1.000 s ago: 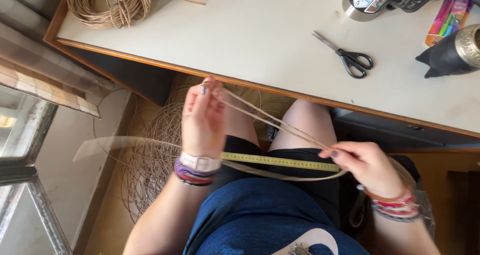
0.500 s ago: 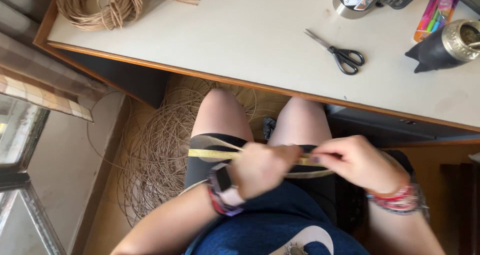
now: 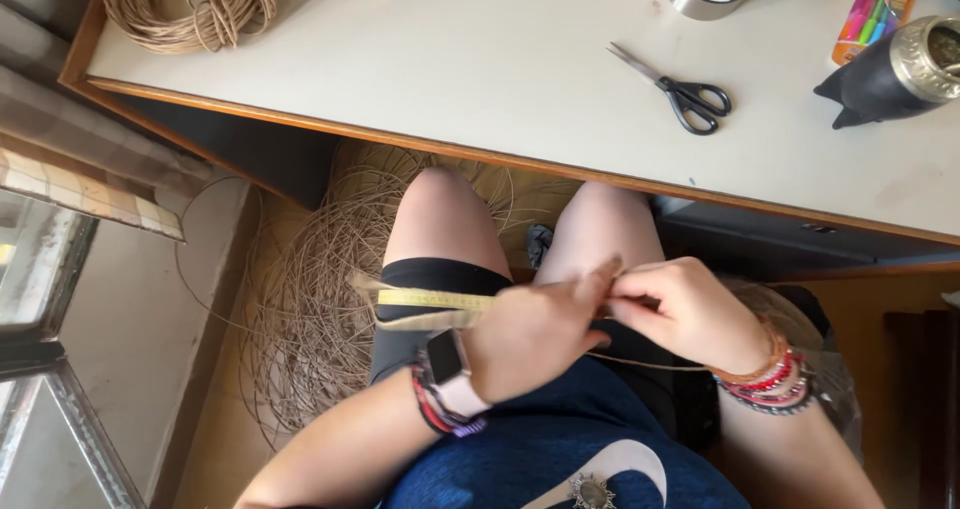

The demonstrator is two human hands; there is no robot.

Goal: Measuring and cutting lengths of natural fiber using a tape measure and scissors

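Measuring the tan cord (image 3: 640, 361) across your lap: your left hand (image 3: 530, 334) and right hand (image 3: 680, 309) meet, fingers pinched on cord over the yellow tape measure (image 3: 430, 297). Keep both taut, ends aligned, tape flat on your thighs.
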